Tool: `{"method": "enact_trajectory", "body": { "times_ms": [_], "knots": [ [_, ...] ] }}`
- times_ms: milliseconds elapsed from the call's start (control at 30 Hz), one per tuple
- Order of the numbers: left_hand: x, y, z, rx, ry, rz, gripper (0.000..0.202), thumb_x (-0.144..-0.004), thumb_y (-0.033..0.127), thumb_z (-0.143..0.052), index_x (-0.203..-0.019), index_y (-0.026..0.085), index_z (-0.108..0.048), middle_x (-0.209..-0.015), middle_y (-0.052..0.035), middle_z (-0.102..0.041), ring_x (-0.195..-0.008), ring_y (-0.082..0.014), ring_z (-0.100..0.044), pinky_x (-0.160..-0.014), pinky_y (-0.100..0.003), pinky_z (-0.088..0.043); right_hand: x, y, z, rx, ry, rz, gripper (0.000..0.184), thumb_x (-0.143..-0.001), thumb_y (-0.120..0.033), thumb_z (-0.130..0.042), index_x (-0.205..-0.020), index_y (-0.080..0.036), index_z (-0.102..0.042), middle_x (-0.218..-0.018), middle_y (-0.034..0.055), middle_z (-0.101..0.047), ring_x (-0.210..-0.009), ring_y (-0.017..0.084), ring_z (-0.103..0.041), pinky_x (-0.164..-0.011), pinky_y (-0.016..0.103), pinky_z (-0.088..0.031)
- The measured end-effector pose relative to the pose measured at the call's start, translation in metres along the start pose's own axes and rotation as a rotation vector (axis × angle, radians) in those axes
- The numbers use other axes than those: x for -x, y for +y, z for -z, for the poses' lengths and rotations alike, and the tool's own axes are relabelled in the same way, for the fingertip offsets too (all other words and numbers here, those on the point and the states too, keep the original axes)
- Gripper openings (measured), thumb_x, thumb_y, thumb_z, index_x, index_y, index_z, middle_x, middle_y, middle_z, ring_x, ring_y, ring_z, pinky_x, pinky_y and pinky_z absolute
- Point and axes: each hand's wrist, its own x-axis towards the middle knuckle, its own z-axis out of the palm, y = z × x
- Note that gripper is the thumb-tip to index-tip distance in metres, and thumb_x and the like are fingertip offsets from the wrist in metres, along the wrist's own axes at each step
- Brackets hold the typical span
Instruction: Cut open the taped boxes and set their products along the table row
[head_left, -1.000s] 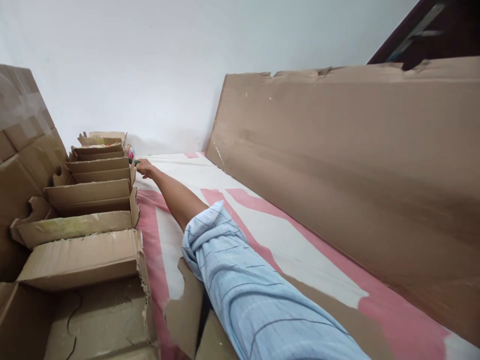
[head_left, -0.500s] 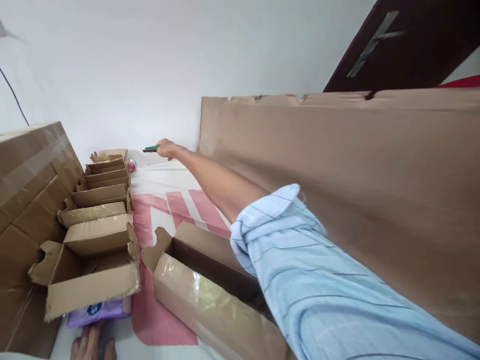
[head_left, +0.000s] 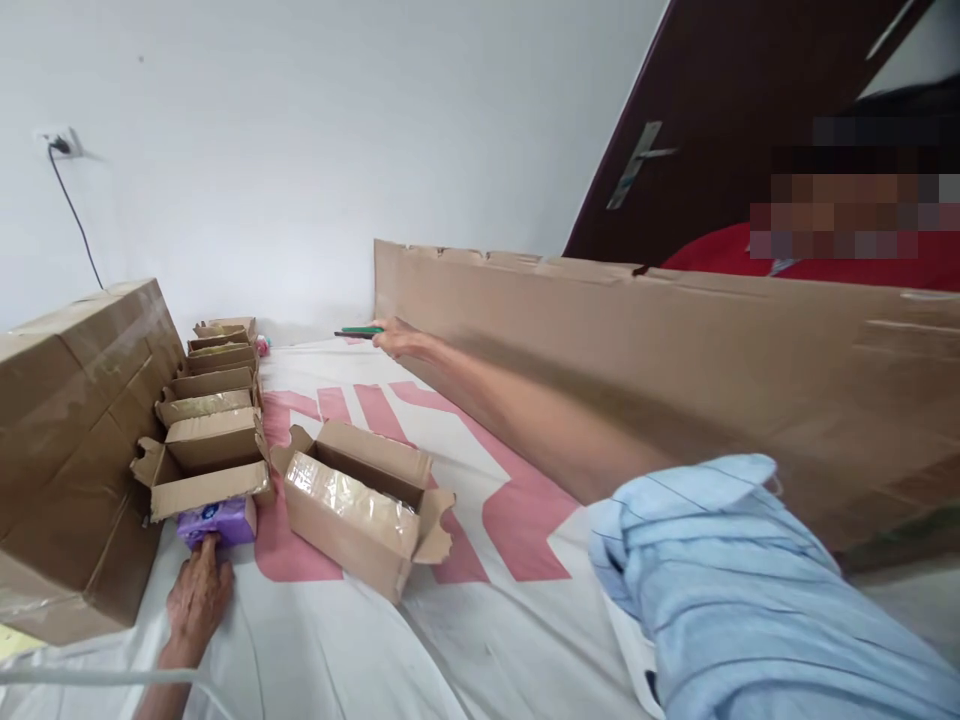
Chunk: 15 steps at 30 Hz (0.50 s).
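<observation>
My left hand (head_left: 201, 590) is at the lower left, its index finger stretched out against the near side of a purple soft packet (head_left: 232, 523), with the thumb apart. The packet sits partly under the edge of an open cardboard box (head_left: 210, 490), the nearest in a row. Far forward, my right hand (head_left: 399, 338) is closed around a slim green-and-black tool (head_left: 358, 332) that points left; its exact kind is too small to tell. Between my arms an open cardboard box (head_left: 352, 510) with raised flaps and shiny tape lies at a slant.
Several open boxes (head_left: 217, 378) run toward the wall beside a large taped carton (head_left: 82, 450). A long cardboard panel (head_left: 637, 370) stands along the right. Behind it is a person in red (head_left: 720, 250). A white tube (head_left: 97, 678) crosses the lower left.
The view has shifted back, showing more of the cloth, my left hand and a person at the right. My right hand now appears lower and farther right, still holding the tool. My left hand stays at the packet.
</observation>
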Motion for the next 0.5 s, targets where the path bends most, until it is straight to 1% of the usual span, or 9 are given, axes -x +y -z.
{"method": "enact_trajectory", "body": {
  "times_ms": [133,267,333,400,500],
  "knots": [
    [0.003,0.011,0.017,0.048,-0.013,0.019,0.046,-0.099,0.028,-0.048,-0.139,0.013,-0.064,-0.128,-0.0206,-0.075,-0.114,-0.0344,-0.072,-0.095,-0.043,-0.059,0.054,0.012,0.004,0.057,-0.035,-0.009,0.034,-0.072,-0.014,-0.066,-0.102,-0.021,-0.08,-0.065,-0.0005,-0.064,-0.06,0.017,-0.053,-0.051,0.025,-0.044],
    [0.009,0.026,0.039,0.04,-0.099,0.072,0.044,-0.101,0.029,-0.045,-0.139,0.012,-0.061,-0.134,-0.0219,-0.069,-0.116,-0.0383,-0.069,-0.091,-0.046,-0.058,0.116,0.027,0.011,0.059,-0.04,0.002,0.042,-0.077,-0.019,-0.065,-0.117,-0.023,-0.078,-0.071,0.0006,-0.067,-0.059,0.017,-0.054,-0.052,0.025,-0.044],
    [0.012,0.03,0.047,0.034,-0.134,0.082,0.043,-0.101,0.028,-0.046,-0.139,0.013,-0.06,-0.135,-0.0214,-0.067,-0.118,-0.0386,-0.068,-0.093,-0.047,-0.056,0.151,0.038,0.018,0.032,0.006,0.047,0.045,-0.081,-0.022,-0.061,-0.124,-0.026,-0.076,-0.077,0.001,-0.068,-0.06,0.016,-0.055,-0.053,0.026,-0.045],
    [0.015,0.03,0.051,0.028,-0.148,0.078,0.042,-0.1,0.027,-0.048,-0.138,0.014,-0.06,-0.135,-0.0205,-0.066,-0.119,-0.0372,-0.067,-0.096,-0.046,-0.055,0.187,0.053,0.025,0.006,0.059,0.088,0.046,-0.084,-0.024,-0.058,-0.127,-0.028,-0.075,-0.082,0.0017,-0.069,-0.062,0.016,-0.056,-0.056,0.026,-0.047],
    [0.017,0.026,0.052,0.021,-0.146,0.063,0.042,-0.099,0.025,-0.05,-0.138,0.014,-0.061,-0.134,-0.0199,-0.066,-0.121,-0.036,-0.066,-0.098,-0.045,-0.054,0.24,0.081,0.028,-0.004,0.12,0.059,0.046,-0.088,-0.03,-0.056,-0.131,-0.031,-0.074,-0.075,0.0015,-0.067,-0.059,0.019,-0.058,-0.055,0.029,-0.048]
  ]
}}
